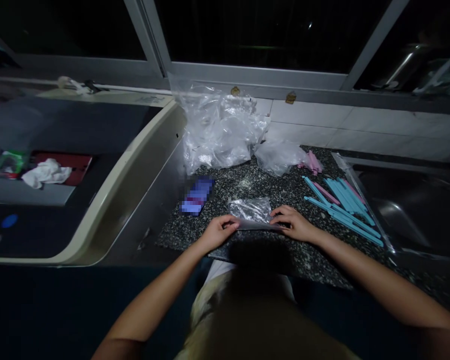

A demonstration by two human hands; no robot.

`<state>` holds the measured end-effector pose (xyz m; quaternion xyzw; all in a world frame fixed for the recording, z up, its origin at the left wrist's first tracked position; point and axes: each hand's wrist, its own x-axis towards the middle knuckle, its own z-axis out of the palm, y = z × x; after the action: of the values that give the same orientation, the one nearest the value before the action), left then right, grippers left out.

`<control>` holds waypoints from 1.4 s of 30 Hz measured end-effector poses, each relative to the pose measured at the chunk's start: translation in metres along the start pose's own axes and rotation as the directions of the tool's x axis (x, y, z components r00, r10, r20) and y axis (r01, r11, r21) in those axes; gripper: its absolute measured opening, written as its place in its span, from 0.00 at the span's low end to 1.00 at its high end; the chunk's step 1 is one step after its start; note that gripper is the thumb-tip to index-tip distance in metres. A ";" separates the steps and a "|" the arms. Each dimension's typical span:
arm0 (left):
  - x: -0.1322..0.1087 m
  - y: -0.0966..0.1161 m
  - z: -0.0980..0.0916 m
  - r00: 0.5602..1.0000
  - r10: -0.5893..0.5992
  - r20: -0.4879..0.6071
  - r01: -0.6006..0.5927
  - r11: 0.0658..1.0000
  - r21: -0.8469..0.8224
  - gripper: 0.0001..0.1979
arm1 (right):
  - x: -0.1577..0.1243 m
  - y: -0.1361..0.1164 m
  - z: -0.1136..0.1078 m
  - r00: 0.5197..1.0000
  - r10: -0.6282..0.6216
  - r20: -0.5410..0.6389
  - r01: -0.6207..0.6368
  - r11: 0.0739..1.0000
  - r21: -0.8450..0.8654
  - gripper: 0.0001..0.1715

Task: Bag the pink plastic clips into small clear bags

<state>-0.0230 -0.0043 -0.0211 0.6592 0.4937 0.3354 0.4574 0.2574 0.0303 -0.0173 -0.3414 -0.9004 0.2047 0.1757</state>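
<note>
A clear plastic bag (pixel 252 210) lies on the speckled dark counter (pixel 243 182), its near edge lifted or folded between my hands. My left hand (pixel 221 231) pinches the left end of that edge between thumb and fingers. At the right end, my right hand (pixel 290 223) has its thumb and fingers closed on the same edge. Right of my hands lie several light blue strips (pixel 345 200) and a few pink strips (pixel 326 193). A phone-like blue object (pixel 197 196), blurred out, rests to the left.
Crumpled clear plastic bags (pixel 225 130) are heaped at the back, with a smaller bag (pixel 279 156) and pink pieces (pixel 312 162) beside them. A metal sink (pixel 405 210) is at the right. A cream-edged washing machine (pixel 108 200) stands left, with a white cloth (pixel 47 173) on it.
</note>
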 end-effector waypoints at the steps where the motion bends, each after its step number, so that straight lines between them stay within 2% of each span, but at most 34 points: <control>1: 0.001 0.000 0.000 0.999 -0.033 -0.022 0.032 0.999 -0.015 0.10 | 0.001 0.001 0.001 1.000 -0.002 -0.020 0.003 0.999 0.032 0.09; 5: 0.010 0.000 0.003 0.987 -0.140 -0.080 0.125 0.978 -0.168 0.10 | 0.005 0.000 0.004 0.998 0.028 -0.052 -0.022 0.992 0.123 0.11; 7: 0.015 -0.002 0.005 0.974 -0.204 -0.096 0.175 0.952 -0.252 0.11 | 0.007 0.000 0.005 0.995 0.075 -0.062 -0.066 0.989 0.132 0.14; 9: 0.018 -0.006 0.005 0.963 -0.244 -0.117 0.206 0.941 -0.268 0.12 | 0.009 -0.001 0.008 0.986 0.138 -0.091 -0.126 0.985 0.120 0.15; 11: 0.019 -0.007 0.004 0.961 -0.207 -0.184 0.179 0.971 -0.158 0.12 | 0.011 -0.001 0.011 0.973 0.200 -0.116 -0.191 0.978 0.090 0.14; 13: 0.020 -0.006 -0.003 0.955 -0.059 -0.290 0.089 0.992 0.090 0.11 | 0.013 -0.002 0.013 0.961 0.248 -0.123 -0.244 0.969 0.049 0.13; 15: 0.023 -0.005 -0.013 0.924 0.122 -0.364 0.026 0.926 0.377 0.12 | 0.016 -0.003 0.014 0.954 0.277 -0.112 -0.277 0.961 0.015 0.13; 17: 0.031 -0.004 -0.025 0.899 0.225 -0.377 0.034 0.821 0.570 0.15 | 0.019 -0.004 0.015 0.947 0.302 -0.106 -0.304 0.953 -0.004 0.13; 19: 0.041 -0.006 -0.037 0.903 0.241 -0.356 0.051 0.762 0.645 0.17 | 0.020 -0.005 0.014 0.937 0.332 -0.105 -0.336 0.942 -0.016 0.13; 23: 0.051 -0.008 -0.049 0.909 0.278 -0.310 0.002 0.742 0.671 0.17 | 0.022 -0.008 0.014 0.928 0.359 -0.100 -0.363 0.931 -0.033 0.13; 26: 0.040 -0.005 -0.043 0.895 0.386 -0.225 -0.157 0.743 0.651 0.13 | 0.022 -0.009 0.013 0.924 0.368 -0.105 -0.373 0.927 -0.032 0.11; 29: 0.022 -0.003 -0.031 0.890 0.454 -0.032 -0.343 0.716 0.608 0.11 | 0.022 -0.010 0.013 0.916 0.384 -0.114 -0.390 0.920 -0.033 0.11; 31: 0.012 -0.004 -0.021 0.881 0.470 0.059 -0.405 0.683 0.607 0.11 | 0.022 -0.011 0.013 0.911 0.395 -0.123 -0.402 0.915 -0.040 0.11; 32: 0.009 -0.005 -0.018 0.879 0.471 0.071 -0.410 0.672 0.617 0.11 | 0.023 -0.011 0.013 0.906 0.404 -0.127 -0.413 0.910 -0.046 0.11; 37: 0.003 -0.011 -0.009 0.883 0.469 -0.022 -0.338 0.667 0.663 0.13 | 0.027 -0.014 0.012 0.860 0.494 -0.131 -0.506 0.857 -0.092 0.09; 39: 0.004 -0.011 -0.009 0.892 0.438 -0.113 -0.253 0.690 0.678 0.12 | 0.028 -0.016 0.010 0.840 0.526 -0.136 -0.541 0.833 -0.115 0.09; 42: 0.006 -0.010 -0.008 0.924 0.308 -0.227 -0.088 0.749 0.656 0.10 | 0.029 -0.020 0.008 0.807 0.577 -0.125 -0.590 0.796 -0.134 0.11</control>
<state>-0.0323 0.0044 -0.0278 0.7598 0.5714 0.2989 0.0824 0.2228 0.0347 -0.0097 -0.6235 -0.7574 0.1596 0.1100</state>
